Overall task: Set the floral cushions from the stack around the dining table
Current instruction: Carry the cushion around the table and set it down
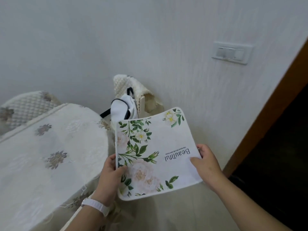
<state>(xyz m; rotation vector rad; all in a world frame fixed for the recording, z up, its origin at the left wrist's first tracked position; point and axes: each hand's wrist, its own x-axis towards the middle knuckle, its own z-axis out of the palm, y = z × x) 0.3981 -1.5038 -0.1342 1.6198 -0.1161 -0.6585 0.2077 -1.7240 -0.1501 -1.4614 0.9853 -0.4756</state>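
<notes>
Between both hands (112, 170), floral cushion (156, 152)

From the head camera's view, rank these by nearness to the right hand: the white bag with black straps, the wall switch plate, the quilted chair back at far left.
Measured from the right hand:
1. White bag with black straps, up-left by the wall.
2. Wall switch plate, above.
3. Quilted chair back, far left beyond the table.

A white switch panel (232, 53) is on the pale wall (100, 39) at the upper right of the frame. A white bag with black straps (124, 108) hangs at the centre, against a cream textured cover (126, 85). A brown door frame (270, 107) runs along the right edge.
</notes>
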